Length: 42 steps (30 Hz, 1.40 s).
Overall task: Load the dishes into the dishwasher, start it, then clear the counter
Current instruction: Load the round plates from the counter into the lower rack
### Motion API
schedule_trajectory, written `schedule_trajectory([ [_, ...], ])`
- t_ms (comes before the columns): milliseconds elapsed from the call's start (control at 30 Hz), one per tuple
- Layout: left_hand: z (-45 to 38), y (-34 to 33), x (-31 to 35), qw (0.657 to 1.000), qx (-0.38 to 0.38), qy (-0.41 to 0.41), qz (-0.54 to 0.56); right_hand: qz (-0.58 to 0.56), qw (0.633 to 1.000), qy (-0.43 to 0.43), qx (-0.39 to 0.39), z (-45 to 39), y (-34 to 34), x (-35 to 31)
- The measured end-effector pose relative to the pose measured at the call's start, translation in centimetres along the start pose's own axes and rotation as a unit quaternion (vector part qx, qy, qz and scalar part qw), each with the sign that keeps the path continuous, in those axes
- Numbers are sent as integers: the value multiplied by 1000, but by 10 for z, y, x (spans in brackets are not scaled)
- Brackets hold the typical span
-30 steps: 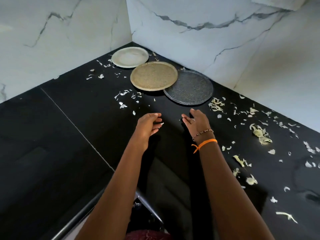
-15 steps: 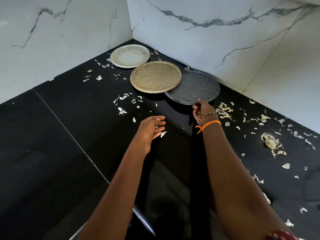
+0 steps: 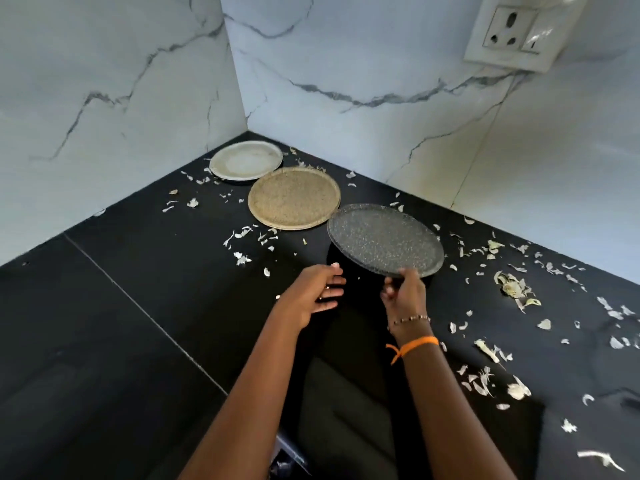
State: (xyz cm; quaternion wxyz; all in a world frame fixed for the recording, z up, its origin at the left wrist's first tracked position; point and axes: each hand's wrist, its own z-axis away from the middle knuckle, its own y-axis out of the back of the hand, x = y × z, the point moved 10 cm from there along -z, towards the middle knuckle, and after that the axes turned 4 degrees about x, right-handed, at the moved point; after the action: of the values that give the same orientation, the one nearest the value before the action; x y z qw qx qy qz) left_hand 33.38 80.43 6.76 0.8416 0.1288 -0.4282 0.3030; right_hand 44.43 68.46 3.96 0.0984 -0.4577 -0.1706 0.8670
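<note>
My right hand (image 3: 403, 291) pinches the near rim of a dark speckled plate (image 3: 382, 239) and holds it lifted off the black counter (image 3: 138, 323), tilted up toward me. Just left of the plate, my left hand (image 3: 317, 294) hovers with its fingers relaxed and holds nothing. A tan speckled plate (image 3: 294, 198) lies flat behind it. A pale grey plate (image 3: 246, 160) lies in the corner by the walls.
Pale vegetable peel scraps (image 3: 512, 287) are strewn over the counter, thickest on the right and around the plates. Marble walls meet at the back corner. A wall socket (image 3: 512, 32) sits at the upper right. A metal edge (image 3: 291, 455) shows below the counter front.
My right hand reached the dark plate's rim, took hold of it and lifted it off the counter toward me. My left hand moved slightly forward beside it.
</note>
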Motion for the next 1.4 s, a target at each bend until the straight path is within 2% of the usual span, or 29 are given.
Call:
schedule_trajectory([
  [100, 4, 2, 9, 999, -27, -26, 0, -70, 995, -11, -70, 17, -16, 10],
  [200, 10, 11, 25, 994, -9, -100, 45, -63, 982, -29, -173, 31, -48, 22],
  [267, 14, 39, 38, 980, 65, -152, 112, 23, 970, -33, -239, 39, -72, 29],
  [367, 25, 95, 49, 952, 199, -186, 140, 225, 935, -4, -274, 38, -98, 44],
  [533, 42, 156, 50, 923, 308, -158, 164, 289, 939, -13, -184, -8, -142, 35],
  [667, 46, 177, 37, 909, 346, -137, 186, 208, 968, -75, -119, -48, -166, 41],
  [733, 49, 182, 26, 904, 359, -119, 199, 222, 966, -80, -102, -58, -175, 45],
  [800, 50, 186, 16, 897, 369, -101, 221, 312, 947, -36, -68, -71, -179, 45],
  [867, 50, 189, 12, 893, 373, -89, 236, 452, 889, 66, -7, -93, -172, 32],
  [900, 50, 192, 10, 892, 375, -85, 238, 501, 859, 107, 15, -102, -171, 26],
  [933, 50, 194, 11, 891, 376, -85, 238, 521, 843, 131, 22, -107, -172, 21],
  [1000, 49, 199, 10, 894, 377, -81, 227, 529, 838, 133, 28, -119, -172, 21],
  [1133, 47, 197, 8, 900, 370, -71, 219, 484, 870, 89, 37, -117, -159, 15],
  [1200, 48, 194, 9, 901, 366, -71, 221, 503, 857, 98, 44, -108, -154, 7],
  [1400, 61, 178, 13, 911, 348, -91, 204, 601, 781, 151, 75, -88, -133, -27],
])
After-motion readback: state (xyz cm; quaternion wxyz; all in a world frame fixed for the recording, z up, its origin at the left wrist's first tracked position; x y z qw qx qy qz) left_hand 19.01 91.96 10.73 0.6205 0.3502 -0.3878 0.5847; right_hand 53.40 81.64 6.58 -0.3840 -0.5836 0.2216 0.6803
